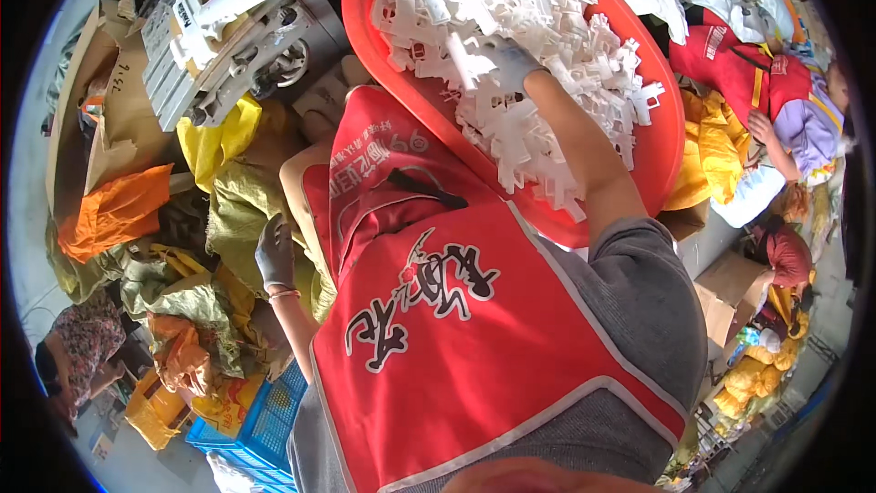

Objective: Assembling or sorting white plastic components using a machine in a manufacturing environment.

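Observation:
A large red tub (671,137) in front of me is heaped with white moulded plastic pieces (538,0). In a thin grey glove, my right hand (513,66) reaches into the heap. Its fingers close on a longer white plastic part (467,64) lying at the left of the hand; the grip is partly hidden. My left hand (275,256), also gloved in grey, is held low at my left beside an olive-green sack (239,219). Nothing shows in it, and its fingers are stretched out.
A grey metal bench fixture (169,82) at upper left bears a white toy-gun-shaped part (228,9). Left are a cardboard box (114,110), orange sacking (114,210) and a blue crate (265,420). Co-workers sit at right (730,64) and lower left (82,347).

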The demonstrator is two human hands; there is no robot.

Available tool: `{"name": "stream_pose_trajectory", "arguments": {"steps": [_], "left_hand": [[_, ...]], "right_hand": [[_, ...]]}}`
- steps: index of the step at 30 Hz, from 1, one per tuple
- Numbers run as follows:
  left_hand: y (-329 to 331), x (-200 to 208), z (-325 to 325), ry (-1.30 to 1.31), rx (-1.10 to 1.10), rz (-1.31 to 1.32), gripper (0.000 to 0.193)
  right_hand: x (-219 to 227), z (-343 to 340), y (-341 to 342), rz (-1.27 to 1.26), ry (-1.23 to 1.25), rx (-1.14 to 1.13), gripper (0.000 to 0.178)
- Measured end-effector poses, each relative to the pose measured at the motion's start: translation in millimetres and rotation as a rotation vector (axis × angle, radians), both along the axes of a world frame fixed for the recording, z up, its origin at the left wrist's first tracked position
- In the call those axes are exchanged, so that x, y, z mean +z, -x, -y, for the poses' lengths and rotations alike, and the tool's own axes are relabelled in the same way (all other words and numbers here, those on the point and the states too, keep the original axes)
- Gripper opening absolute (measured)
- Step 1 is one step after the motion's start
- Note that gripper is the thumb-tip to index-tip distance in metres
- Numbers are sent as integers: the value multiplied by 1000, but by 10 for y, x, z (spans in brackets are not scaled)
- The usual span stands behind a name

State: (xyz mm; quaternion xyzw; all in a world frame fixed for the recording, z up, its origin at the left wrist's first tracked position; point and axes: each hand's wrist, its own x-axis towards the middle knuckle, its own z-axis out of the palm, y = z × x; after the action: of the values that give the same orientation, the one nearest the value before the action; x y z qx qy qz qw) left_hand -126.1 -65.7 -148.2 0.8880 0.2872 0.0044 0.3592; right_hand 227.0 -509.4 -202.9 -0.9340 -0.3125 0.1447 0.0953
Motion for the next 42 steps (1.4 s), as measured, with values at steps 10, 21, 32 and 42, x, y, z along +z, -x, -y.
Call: {"name": "stream_pose_trajectory", "arguments": {"steps": [10,21,32,42], "left_hand": [[-881,1463,-86,-427,-68,544,25],[-2325,2040,-288,-415,-397,559,42],[-1452,1595,-560,-32,90,863,37],[132,630,-522,107,499,636,26]], "right_hand": [[326,-49,24,-280,-572,-169,47],[1241,-609,518,-540,-1202,-389,46],[2232,-2121,-41,141,-1085,313,44],[2394,-2451,-257,376,-647,606,37]]}}
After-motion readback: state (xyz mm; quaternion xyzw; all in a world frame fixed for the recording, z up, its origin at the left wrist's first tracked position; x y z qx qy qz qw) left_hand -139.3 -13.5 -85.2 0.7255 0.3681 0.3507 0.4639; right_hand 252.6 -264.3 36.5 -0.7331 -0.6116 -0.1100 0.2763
